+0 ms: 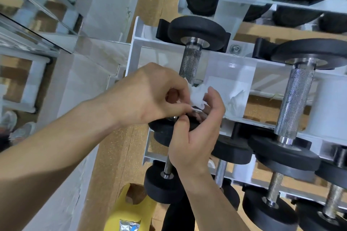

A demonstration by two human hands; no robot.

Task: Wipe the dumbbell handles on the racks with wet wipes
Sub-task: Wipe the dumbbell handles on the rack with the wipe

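Observation:
A white wet wipe [197, 96], crumpled, is held between both hands just above the near end of a knurled steel dumbbell handle [190, 65] on the white rack [135, 52]. My left hand [150, 95] pinches the wipe from the left with its fingertips. My right hand [197, 127] comes up from below, fingers curled round the wipe's right side. That dumbbell's far black plate [195, 30] shows; its near plate is mostly hidden under my hands. A second dumbbell handle [294, 99] lies to the right, untouched.
Several more black dumbbells fill the tiers above and below. Another crumpled white tissue [234, 103] lies on the shelf between the two handles. A yellow bag [129, 210] with a wipes packet sits at the bottom. A mirror [28, 24] is at left, cork floor beneath.

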